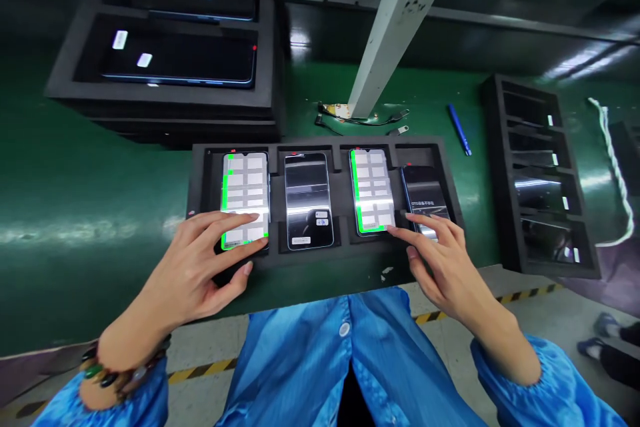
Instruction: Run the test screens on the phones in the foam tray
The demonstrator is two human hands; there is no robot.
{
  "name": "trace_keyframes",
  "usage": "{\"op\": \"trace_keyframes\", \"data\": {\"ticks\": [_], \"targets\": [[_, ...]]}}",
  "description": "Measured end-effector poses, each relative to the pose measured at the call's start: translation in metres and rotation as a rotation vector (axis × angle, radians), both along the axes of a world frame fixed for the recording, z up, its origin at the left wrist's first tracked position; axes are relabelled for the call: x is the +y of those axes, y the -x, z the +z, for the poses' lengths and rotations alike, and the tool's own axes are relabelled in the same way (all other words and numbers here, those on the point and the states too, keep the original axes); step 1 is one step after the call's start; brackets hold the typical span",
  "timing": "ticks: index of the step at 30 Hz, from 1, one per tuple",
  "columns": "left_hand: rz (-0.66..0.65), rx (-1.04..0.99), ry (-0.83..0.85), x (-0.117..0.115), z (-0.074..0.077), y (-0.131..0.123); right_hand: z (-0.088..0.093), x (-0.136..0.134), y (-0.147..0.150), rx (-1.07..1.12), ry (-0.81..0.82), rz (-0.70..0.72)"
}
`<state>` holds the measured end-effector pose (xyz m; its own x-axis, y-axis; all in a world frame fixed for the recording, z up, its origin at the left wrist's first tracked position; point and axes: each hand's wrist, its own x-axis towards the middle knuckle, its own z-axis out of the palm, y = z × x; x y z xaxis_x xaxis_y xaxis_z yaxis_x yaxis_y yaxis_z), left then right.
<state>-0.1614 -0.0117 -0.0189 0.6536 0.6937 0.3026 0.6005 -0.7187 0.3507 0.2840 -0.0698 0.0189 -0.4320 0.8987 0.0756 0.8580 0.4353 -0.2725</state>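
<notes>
Now in hand: left hand (193,267) and right hand (440,260) are touching lit screens, apparently tapping.
Hands: both are lying open, fingers spread, gripping nothing.
Phones: first phone (245,193) and third phone (371,190) are sitting in the foam tray (200,180) on the counter (100,200).
Next move: probably calling for light, exact fingertip touches.

Only one view, head-worn lol, tilted forward and down from close above the black foam phone tray (325,259) at the near edge of the green workbench (90,200), wide enough to catch blue smock (320,360) and floor (500,320) too.
</notes>
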Motion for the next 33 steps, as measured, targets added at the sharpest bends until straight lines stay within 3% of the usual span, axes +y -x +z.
{"op": "trace_keyframes", "data": {"ticks": [3, 18, 33], "targets": [[-0.004, -0.003, 0.005, 0.001, 0.001, -0.001, -0.001, 0.002, 0.005, 0.004, 0.010, 0.036], [0.034, 0.004, 0.054, 0.002, -0.002, 0.001, 0.004, 0.003, 0.013, -0.088, -0.050, -0.059], [0.157, 0.125, 0.084, 0.027, -0.004, -0.004, -0.002, 0.064, -0.013, -0.103, 0.005, 0.073]]}}
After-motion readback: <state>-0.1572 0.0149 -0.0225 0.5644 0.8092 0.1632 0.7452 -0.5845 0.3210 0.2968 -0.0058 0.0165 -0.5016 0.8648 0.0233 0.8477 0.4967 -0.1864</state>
